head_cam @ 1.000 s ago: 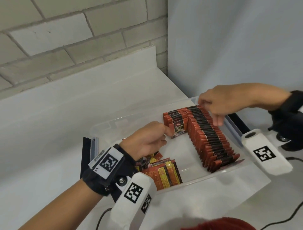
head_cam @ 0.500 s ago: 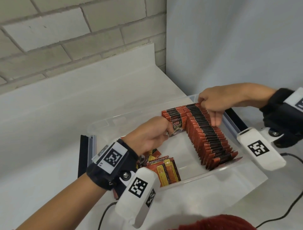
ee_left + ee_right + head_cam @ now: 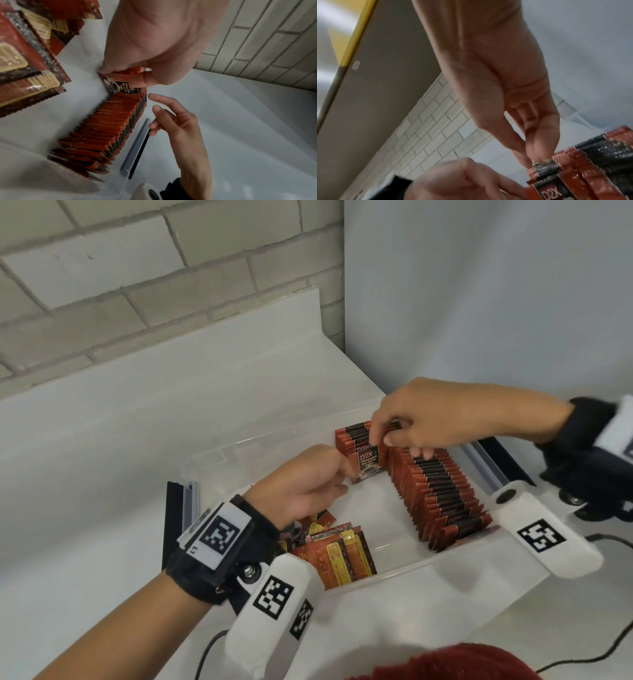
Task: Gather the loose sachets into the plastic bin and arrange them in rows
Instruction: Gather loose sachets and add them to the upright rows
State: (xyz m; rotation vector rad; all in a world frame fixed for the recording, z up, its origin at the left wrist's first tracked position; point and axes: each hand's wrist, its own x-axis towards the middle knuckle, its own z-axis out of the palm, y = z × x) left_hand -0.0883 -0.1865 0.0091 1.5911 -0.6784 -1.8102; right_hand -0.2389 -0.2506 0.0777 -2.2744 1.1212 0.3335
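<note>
While one long row of D2X sachets [image 3: 442, 494] already stands along the clear plastic bin's [image 3: 394, 573] 3 o'clock wall, the left hand [image 3: 305, 484] pinches a short second row [image 3: 359, 450] near 12; the right hand [image 3: 431, 419] pinches its tops. A loose pile [image 3: 335, 553] waits at 7.

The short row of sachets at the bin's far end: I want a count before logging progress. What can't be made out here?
- Short row: head view, right hand covers its right end; no count.
- Loose sachets: left hand and wrist hide part of the pile.
- Right wrist view: blurred, row cut by the edge.
- Left wrist view: palm hides the short row.
</note>
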